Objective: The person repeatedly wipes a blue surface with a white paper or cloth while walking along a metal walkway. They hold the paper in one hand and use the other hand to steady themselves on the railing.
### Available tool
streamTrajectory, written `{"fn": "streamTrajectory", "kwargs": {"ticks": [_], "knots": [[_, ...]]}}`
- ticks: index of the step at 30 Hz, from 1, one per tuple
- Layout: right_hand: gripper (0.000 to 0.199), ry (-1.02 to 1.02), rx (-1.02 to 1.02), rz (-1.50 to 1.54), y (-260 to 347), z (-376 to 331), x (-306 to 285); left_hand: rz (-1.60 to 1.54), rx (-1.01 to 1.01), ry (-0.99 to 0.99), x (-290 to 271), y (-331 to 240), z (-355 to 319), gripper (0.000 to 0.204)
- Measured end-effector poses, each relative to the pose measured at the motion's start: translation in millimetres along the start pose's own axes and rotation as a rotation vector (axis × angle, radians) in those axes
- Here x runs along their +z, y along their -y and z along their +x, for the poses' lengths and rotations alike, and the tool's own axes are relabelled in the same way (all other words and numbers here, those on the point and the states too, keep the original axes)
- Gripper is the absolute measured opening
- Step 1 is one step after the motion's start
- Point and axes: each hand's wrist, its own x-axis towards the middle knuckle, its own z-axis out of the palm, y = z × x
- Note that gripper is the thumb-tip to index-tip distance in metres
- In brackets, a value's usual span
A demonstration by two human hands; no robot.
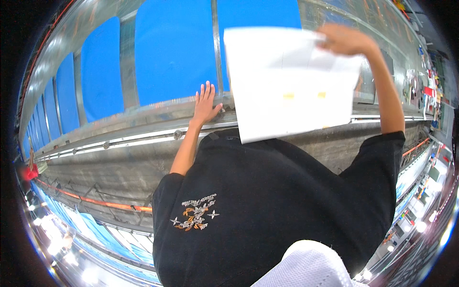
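Note:
My right hand (345,40), somewhat blurred, is closed on the far right edge of a large white rectangular panel (296,81). Two small yellow patches show on the panel, which is tilted and blurred along its far side; I cannot tell whether it is a stiff board or a sheet. My left hand (206,105) has its fingers spread over the near edge of the long table, its fingertips at the near right corner of a blue rectangular sheet (174,52). Nothing shows in that hand. Part of another blue sheet (260,13) lies behind the white panel.
More blue sheets (101,69) lie in a row along the table to the left. A metal rail (143,140) runs along the table's near side. Far off at the left is something red (30,172). Assorted small items (416,86) sit at the far right.

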Motion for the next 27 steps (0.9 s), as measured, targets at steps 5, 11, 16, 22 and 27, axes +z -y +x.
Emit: {"fn": "streamTrajectory", "kwargs": {"ticks": [5,11,16,22,27], "knots": [[0.062,-0.864,0.099,0.038,-15.4,9.9,-45.4,-0.045,0.036,0.017,-2.8,1.4,6.0,0.089],[0.037,0.076,-0.188,0.015,11.2,2.1,-15.0,-0.019,-0.003,0.013,-0.1,1.7,1.9,0.088],[0.039,-0.144,0.078,0.017,-18.2,14.7,-18.5,-0.009,-0.032,0.048,-3.0,-2.2,-0.8,0.089],[0.052,-0.741,0.2,-0.064,-18.7,3.0,-33.0,-0.023,0.004,0.061,-6.9,-2.2,10.2,0.089],[0.041,0.363,-0.042,0.005,25.2,-6.4,-35.2,-0.019,-0.036,0.038,2.2,2.4,0.2,0.088]]}}
